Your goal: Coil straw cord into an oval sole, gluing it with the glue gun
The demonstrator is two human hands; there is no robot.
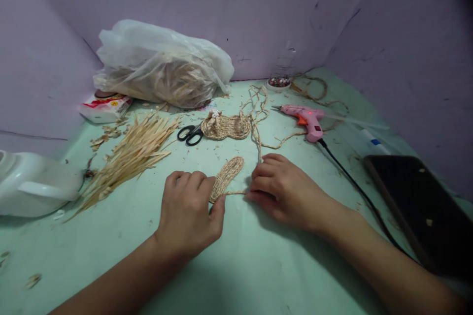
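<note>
My left hand (192, 209) grips the lower left end of a narrow, oval coiled piece of braided straw (229, 173), its thumb at the bottom edge. From that end a straw cord (236, 192) runs right into the closed fingers of my right hand (277, 189). Beyond my right hand the cord continues up the table to a loose tangle (258, 106). Farther back lies a finished-looking figure-eight woven straw piece (226, 128) with small straps and white beads on top. My right fingertips are partly hidden behind the hand.
Black-handled scissors (191, 134), a straw bundle (129, 155), a plastic bag (162, 66), a white jug (37, 184) and a small box (105, 108) lie left. Rightward are a pink glue gun (308, 120) with black cable, a dark phone (421, 206) and a bead dish (278, 83).
</note>
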